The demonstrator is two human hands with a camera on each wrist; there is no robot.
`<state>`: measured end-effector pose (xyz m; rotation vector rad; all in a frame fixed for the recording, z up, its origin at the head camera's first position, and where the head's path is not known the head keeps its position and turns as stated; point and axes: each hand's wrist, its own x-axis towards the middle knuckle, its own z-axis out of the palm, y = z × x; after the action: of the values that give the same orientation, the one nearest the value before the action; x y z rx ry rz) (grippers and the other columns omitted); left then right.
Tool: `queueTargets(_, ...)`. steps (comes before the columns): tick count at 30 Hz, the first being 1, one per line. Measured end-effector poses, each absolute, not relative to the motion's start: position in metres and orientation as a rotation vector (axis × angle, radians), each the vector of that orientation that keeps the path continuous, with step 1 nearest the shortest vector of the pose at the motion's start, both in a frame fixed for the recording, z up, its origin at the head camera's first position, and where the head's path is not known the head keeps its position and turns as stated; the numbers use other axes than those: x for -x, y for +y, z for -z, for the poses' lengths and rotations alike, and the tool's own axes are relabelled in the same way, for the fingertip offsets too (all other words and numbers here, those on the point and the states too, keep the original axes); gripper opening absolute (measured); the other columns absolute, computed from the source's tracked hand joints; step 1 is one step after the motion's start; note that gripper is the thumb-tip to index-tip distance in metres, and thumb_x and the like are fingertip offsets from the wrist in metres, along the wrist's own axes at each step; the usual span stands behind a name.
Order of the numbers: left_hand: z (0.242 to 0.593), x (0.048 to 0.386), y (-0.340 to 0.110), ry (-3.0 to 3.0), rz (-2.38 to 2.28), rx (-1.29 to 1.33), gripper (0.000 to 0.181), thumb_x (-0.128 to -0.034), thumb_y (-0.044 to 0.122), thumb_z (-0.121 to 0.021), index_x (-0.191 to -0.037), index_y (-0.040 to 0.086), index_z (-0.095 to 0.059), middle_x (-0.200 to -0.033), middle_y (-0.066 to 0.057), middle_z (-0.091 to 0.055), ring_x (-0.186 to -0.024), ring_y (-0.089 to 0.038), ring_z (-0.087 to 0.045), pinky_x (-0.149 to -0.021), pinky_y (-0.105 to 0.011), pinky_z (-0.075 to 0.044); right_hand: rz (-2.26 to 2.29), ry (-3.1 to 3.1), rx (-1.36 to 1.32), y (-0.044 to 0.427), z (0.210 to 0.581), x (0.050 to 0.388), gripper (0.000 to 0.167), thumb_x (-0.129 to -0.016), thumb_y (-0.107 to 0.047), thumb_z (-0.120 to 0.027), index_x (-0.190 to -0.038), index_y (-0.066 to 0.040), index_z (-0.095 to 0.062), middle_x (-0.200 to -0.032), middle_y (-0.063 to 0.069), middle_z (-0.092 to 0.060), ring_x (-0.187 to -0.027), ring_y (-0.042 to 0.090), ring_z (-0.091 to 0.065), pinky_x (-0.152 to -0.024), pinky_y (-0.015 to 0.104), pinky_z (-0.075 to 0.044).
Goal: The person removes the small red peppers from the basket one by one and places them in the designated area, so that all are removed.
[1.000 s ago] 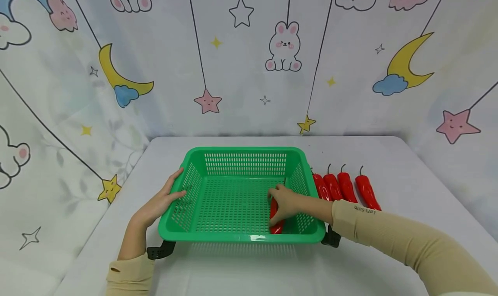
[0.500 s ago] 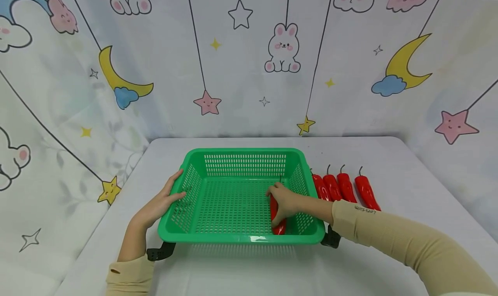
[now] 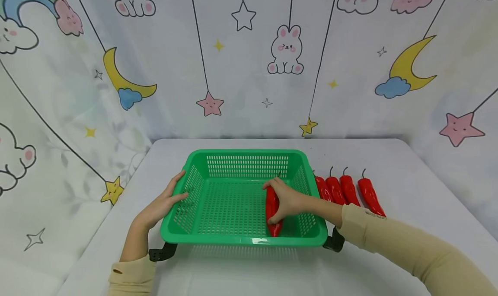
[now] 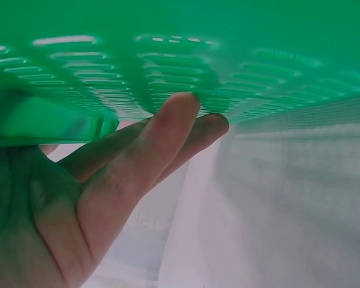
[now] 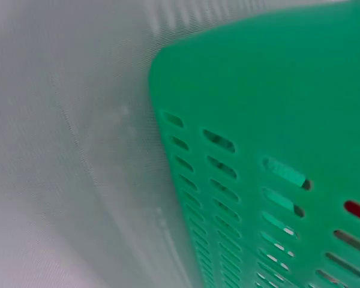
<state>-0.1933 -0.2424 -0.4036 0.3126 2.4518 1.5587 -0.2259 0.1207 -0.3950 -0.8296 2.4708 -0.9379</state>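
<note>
A green slotted plastic basket stands on the white table. My right hand reaches over its right side and grips a red chili pepper, with the thumb near the lower end. The stem points to the back of the basket. Whether the pepper touches the basket floor, I cannot tell. My left hand rests against the basket's left rim with its fingers fairly straight. In the left wrist view, the straight fingers lie close to the slotted wall. The right wrist view shows the basket's outer wall, with red showing through a slot.
Several red chili peppers lie in a row on the table, right of the basket, stems to the back. My right forearm passes over their near ends. A printed cloth hangs behind the table.
My right hand has shifted the chili pepper slightly left inside the basket, and more of it shows now. My left hand stays at the rim. The view has shifted a little.
</note>
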Motion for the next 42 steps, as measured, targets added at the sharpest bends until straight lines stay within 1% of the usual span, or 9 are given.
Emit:
queueTargets(4, 0.405, 0.192, -0.241, 2.451, -1.553, -0.298, 0.067, -0.0966, 0.026, -0.046, -0.148, 0.031, -0.003, -0.153, -0.006, 0.006, -0.137, -0.035, 0.007, -0.099, -0.066, -0.007, 1.016, 2.422, 0.884, 0.125, 0.391, 0.221, 0.078, -0.064, -0.016, -0.082, -0.126, -0.002, -0.037, -0.117, 0.013, -0.04, -0.103, 0.025, -0.046, -0.069, 0.029, -0.053)
queueTargets(7, 0.405, 0.191, -0.239, 2.452, -1.552, -0.296, 0.067, -0.0966, 0.026, -0.045, -0.148, 0.031, -0.003, -0.153, -0.007, 0.005, -0.137, -0.035, 0.006, -0.099, -0.066, -0.007, 1.028, 2.412, 0.908, 0.128, 0.385, 0.217, 0.076, -0.065, -0.016, -0.081, -0.125, -0.004, -0.036, -0.118, 0.012, -0.041, -0.104, 0.025, -0.046, -0.069, 0.029, -0.053)
queueTargets(11, 0.405, 0.192, -0.239, 2.45, -1.551, -0.302, 0.066, -0.0969, 0.026, -0.045, -0.148, 0.029, -0.003, -0.152, -0.008, 0.006, -0.137, -0.036, 0.006, -0.1, -0.066, -0.007, 1.035, 2.43, 0.92, 0.134, 0.377, 0.215, 0.074, -0.066, -0.016, -0.081, -0.124, -0.005, -0.037, -0.117, 0.007, -0.041, -0.104, 0.024, -0.046, -0.069, 0.029, -0.052)
queueTargets(17, 0.404, 0.192, -0.24, 2.457, -1.546, -0.298, 0.066, -0.097, 0.026, -0.044, -0.148, 0.028, -0.002, -0.152, -0.008, 0.006, -0.136, -0.035, 0.006, -0.099, -0.066, -0.007, 1.084, 2.471, 0.935, 0.143, 0.368, 0.218, 0.071, -0.068, -0.017, -0.081, -0.123, -0.006, -0.038, -0.117, 0.009, -0.042, -0.106, 0.028, -0.045, -0.069, 0.03, -0.053)
queueTargets(23, 0.404, 0.191, -0.24, 2.451, -1.547, -0.294, 0.066, -0.0971, 0.026, -0.044, -0.148, 0.028, -0.002, -0.152, -0.007, 0.007, -0.137, -0.035, 0.007, -0.099, -0.066, -0.007, 1.112, 2.461, 0.899, 0.154, 0.353, 0.221, 0.074, -0.068, -0.016, -0.081, -0.125, -0.009, -0.036, -0.119, 0.009, -0.042, -0.108, 0.03, -0.044, -0.07, 0.032, -0.053)
queueTargets(30, 0.405, 0.193, -0.242, 2.456, -1.546, -0.298, 0.066, -0.0969, 0.026, -0.045, -0.148, 0.029, -0.002, -0.152, -0.008, 0.006, -0.137, -0.035, 0.006, -0.099, -0.066, -0.007, 1.145, 2.455, 0.901, 0.165, 0.333, 0.221, 0.075, -0.069, -0.015, -0.079, -0.127, -0.007, -0.033, -0.119, 0.012, -0.04, -0.108, 0.034, -0.044, -0.07, 0.035, -0.053)
queueTargets(35, 0.405, 0.194, -0.243, 2.449, -1.556, -0.304, 0.067, -0.0968, 0.027, -0.045, -0.148, 0.029, -0.002, -0.152, -0.007, 0.006, -0.137, -0.035, 0.006, -0.1, -0.065, -0.007, 1.151, 2.463, 0.864, 0.173, 0.327, 0.219, 0.075, -0.069, -0.015, -0.08, -0.127, -0.008, -0.033, -0.12, 0.013, -0.041, -0.109, 0.035, -0.044, -0.07, 0.035, -0.053)
queueTargets(42, 0.406, 0.194, -0.243, 2.44, -1.565, -0.301, 0.067, -0.0964, 0.029, -0.045, -0.148, 0.029, -0.002, -0.152, -0.007, 0.006, -0.137, -0.035, 0.005, -0.1, -0.065, -0.009, 1.177, 2.479, 0.836, 0.191, 0.322, 0.219, 0.075, -0.069, -0.014, -0.08, -0.127, -0.006, -0.032, -0.121, 0.016, -0.04, -0.11, 0.037, -0.042, -0.07, 0.036, -0.054)
